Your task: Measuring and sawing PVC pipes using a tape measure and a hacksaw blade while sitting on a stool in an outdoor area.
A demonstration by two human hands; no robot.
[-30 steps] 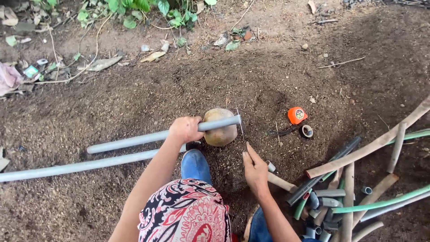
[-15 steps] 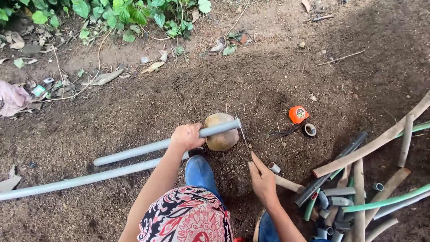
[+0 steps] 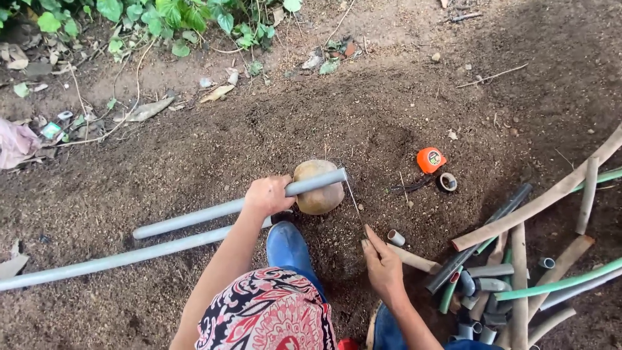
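Note:
My left hand [image 3: 269, 194] is closed around a short grey pipe [image 3: 207, 215] and presses it across a round brown stone [image 3: 319, 198]. The pipe's cut end juts just past the stone. My right hand [image 3: 383, 262] grips the near end of a thin saw blade [image 3: 354, 204], whose far end meets the pipe tip. My blue boot [image 3: 287, 246] stands just below the stone. A longer grey pipe [image 3: 116, 260] lies on the soil, parallel to the held one.
An orange tape measure [image 3: 430, 159] and a small roll of tape [image 3: 447, 181] lie right of the stone. A pile of pipe offcuts [image 3: 512, 272] fills the lower right; one short offcut [image 3: 395, 238] lies near my right hand. Leafy plants [image 3: 168, 16] edge the top.
My right hand with the blade has drawn back toward me a little. The left hand keeps the pipe on the stone. The view has shifted slightly.

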